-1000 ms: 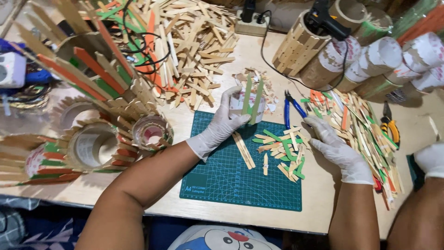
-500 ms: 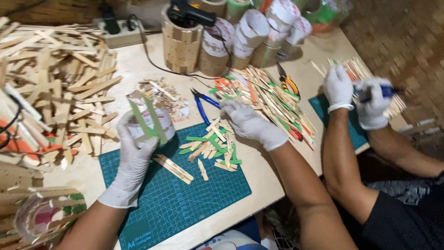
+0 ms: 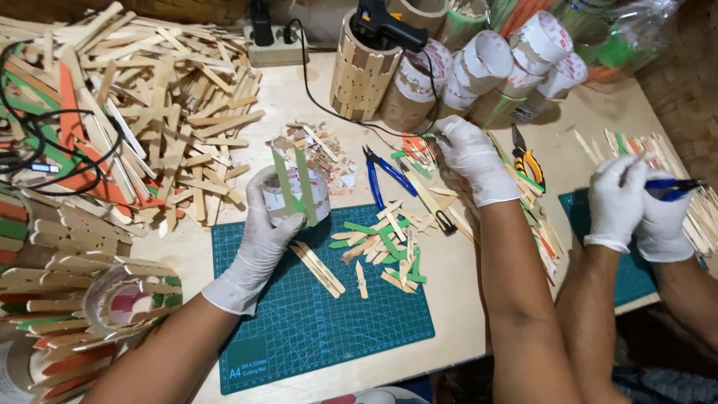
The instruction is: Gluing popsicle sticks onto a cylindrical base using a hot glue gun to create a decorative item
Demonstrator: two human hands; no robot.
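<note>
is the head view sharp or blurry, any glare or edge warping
Head view: evenly lit, soft shadows, no strong glare; left hand on the tape roll and the green mat look sharp; right hand slightly soft; the table edge bows, suggesting wide-angle distortion.

Bright, even overhead light, soft shadows, sharp focus, slight edge distortion.
</note>
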